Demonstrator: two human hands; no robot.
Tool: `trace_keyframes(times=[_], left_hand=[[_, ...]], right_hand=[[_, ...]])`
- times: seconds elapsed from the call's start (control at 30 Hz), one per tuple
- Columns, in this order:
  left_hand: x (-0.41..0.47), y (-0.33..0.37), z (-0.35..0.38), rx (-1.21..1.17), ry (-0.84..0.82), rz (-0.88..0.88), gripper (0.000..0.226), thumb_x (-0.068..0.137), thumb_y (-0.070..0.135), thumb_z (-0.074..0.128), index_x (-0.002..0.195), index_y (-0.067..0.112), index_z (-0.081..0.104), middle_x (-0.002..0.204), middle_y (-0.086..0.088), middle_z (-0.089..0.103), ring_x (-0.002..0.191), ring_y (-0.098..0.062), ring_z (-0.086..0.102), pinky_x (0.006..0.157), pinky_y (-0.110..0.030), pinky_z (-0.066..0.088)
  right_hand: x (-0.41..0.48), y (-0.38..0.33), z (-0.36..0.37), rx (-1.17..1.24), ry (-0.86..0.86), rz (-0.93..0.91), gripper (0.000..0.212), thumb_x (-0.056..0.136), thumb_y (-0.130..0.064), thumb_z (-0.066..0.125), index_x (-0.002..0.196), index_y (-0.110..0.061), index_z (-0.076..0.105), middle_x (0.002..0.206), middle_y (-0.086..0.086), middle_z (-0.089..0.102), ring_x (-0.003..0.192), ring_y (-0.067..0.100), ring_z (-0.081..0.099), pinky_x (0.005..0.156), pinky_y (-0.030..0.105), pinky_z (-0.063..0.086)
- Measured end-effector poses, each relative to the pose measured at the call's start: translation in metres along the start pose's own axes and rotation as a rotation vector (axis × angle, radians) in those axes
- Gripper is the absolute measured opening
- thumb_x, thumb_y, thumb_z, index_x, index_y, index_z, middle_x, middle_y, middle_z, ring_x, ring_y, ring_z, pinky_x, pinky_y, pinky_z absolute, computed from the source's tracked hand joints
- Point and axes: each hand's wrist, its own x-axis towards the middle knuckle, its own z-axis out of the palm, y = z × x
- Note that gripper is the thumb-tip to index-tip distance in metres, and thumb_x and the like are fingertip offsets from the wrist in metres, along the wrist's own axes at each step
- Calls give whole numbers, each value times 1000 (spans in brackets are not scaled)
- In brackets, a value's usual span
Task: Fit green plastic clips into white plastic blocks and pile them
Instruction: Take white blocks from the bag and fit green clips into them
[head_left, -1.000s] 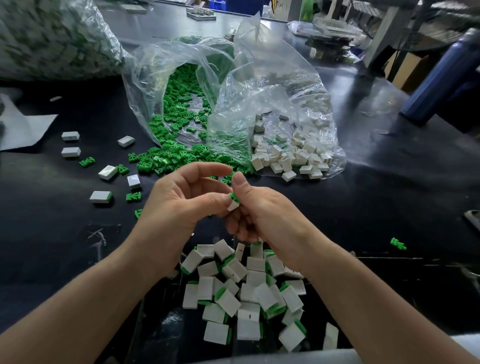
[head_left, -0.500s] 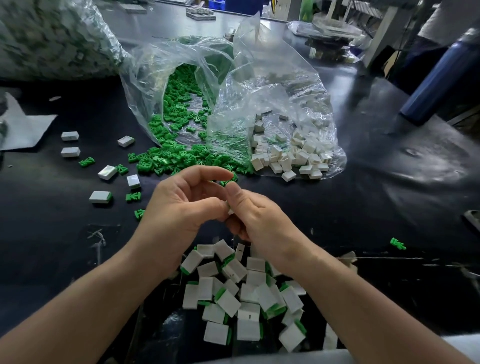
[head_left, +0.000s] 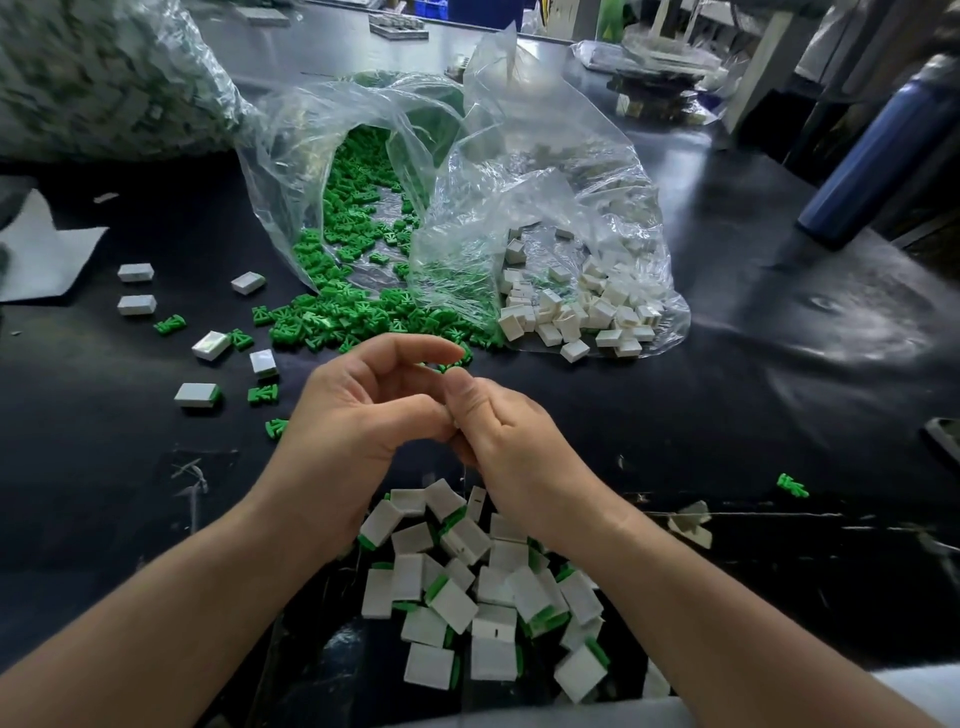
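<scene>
My left hand and my right hand meet above the black table, thumbs pressed together. Between them they pinch a white block with a clip; only a sliver shows. Below my wrists lies a pile of white blocks with green clips fitted. Beyond my hands, loose green clips spill from an open clear bag. To its right a second clear bag holds plain white blocks.
Several loose white blocks and green clips lie scattered at the left. One clip sits alone at the right. A blue bottle stands at the far right, a big filled bag at the top left, white paper beside it.
The block with its green clip showed between my thumbs a second ago; my thumbs have closed over it and it is nearly hidden. My hands have stayed in the same spot.
</scene>
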Motion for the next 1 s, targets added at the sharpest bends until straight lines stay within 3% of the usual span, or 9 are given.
trace_keyframes(times=[0.1, 0.2, 0.3, 0.4, 0.5, 0.6, 0.73, 0.87, 1.0], left_hand=[[0, 0, 0, -10, -17, 8, 33, 58, -6, 57, 86, 8, 65, 66, -12, 69, 53, -22, 65, 52, -22, 52], [-1, 1, -1, -17, -29, -11, 32, 58, -5, 62, 86, 10, 67, 67, -12, 68, 52, -22, 63, 52, -25, 53], [0, 2, -1, 16, -20, -24, 39, 55, 2, 77, 92, 11, 66, 68, -9, 67, 57, -20, 60, 56, -25, 54], [0, 3, 0, 14, 6, -34, 33, 62, 11, 65, 95, 10, 64, 63, -3, 67, 55, -15, 62, 55, -20, 53], [0, 3, 1, 36, 32, -46, 33, 59, 13, 64, 92, 13, 65, 62, 2, 67, 57, -9, 64, 55, -17, 52], [-2, 5, 1, 50, -4, -45, 33, 54, 16, 69, 86, 15, 70, 63, -1, 68, 58, -8, 63, 56, -16, 52], [-9, 9, 5, 142, -163, -19, 33, 47, 19, 84, 78, 21, 74, 67, -9, 71, 62, -12, 67, 60, -16, 52], [-3, 6, 2, 111, -38, -10, 27, 50, 35, 68, 71, 19, 73, 65, -6, 70, 62, -10, 67, 57, -16, 51], [-2, 5, 1, 136, -3, -13, 24, 52, 33, 67, 71, 19, 72, 65, -5, 70, 63, -10, 68, 57, -17, 52]], right_hand=[[1, 0, -3, 31, -37, -2, 52, 97, -45, 30, 50, -44, 54, 48, -26, 50, 49, -8, 44, 55, 16, 30], [1, -1, -7, 105, -53, 26, 50, 93, -51, 31, 57, -26, 55, 47, -16, 49, 48, -2, 42, 56, 20, 33], [2, -1, -12, 118, -60, 66, 62, 78, -67, 23, 56, -20, 58, 46, -11, 49, 45, 0, 43, 52, 18, 34], [4, -1, -18, 82, -63, 75, 74, 75, -71, 18, 56, -15, 61, 44, -8, 47, 43, 1, 42, 54, 20, 32], [9, 1, -27, 64, 25, 106, 65, 79, -67, 29, 55, -17, 61, 43, -8, 47, 41, 1, 41, 55, 23, 32], [16, 7, -36, -106, 172, 104, 45, 91, -47, 46, 58, -20, 58, 45, -10, 49, 46, 1, 43, 56, 25, 34], [24, 18, -48, -462, 349, 52, 17, 91, -33, 54, 90, -21, 65, 82, -4, 58, 75, 11, 53, 66, 25, 39], [34, 28, -62, -645, 457, 132, 34, 92, -31, 52, 123, -17, 57, 119, 8, 47, 111, 25, 49, 93, 32, 39], [40, 36, -69, -760, 456, 254, 42, 91, -33, 52, 128, -13, 53, 130, 13, 41, 120, 30, 42, 98, 37, 37]])
